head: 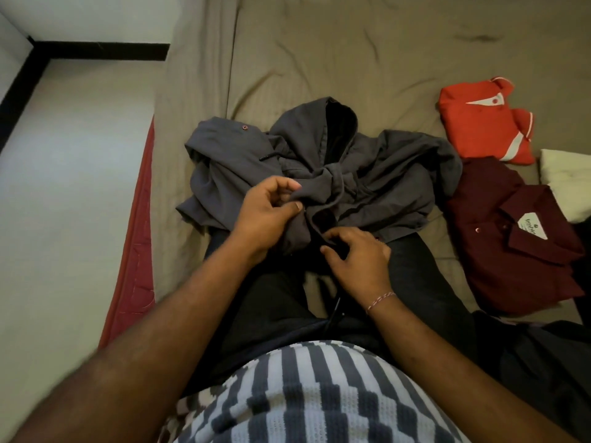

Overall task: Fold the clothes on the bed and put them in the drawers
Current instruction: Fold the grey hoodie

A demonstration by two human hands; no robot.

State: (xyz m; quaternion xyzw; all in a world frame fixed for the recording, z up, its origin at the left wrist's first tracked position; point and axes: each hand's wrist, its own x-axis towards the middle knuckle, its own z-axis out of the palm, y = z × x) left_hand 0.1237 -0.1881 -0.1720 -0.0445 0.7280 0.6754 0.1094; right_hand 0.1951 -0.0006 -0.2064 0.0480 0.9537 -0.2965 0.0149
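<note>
A crumpled grey hooded jacket [383, 183] lies in a heap on the bed [351, 59], across my outstretched legs. My left hand [265, 212] pinches a bunched fold of its grey cloth between thumb and fingers near the middle. My right hand [358, 254] sits just below and to the right, fingers curled on the dark inner edge of the jacket; its grip is partly hidden. A folded red shirt [479, 123] and a folded maroon shirt [511, 251] lie on the bed at the right.
A white pillow [569, 183] shows at the right edge. Dark cloth [543, 362] lies at the lower right. The bed's left side has a red mattress edge [134, 266] next to pale floor [64, 187] and a wall with black skirting.
</note>
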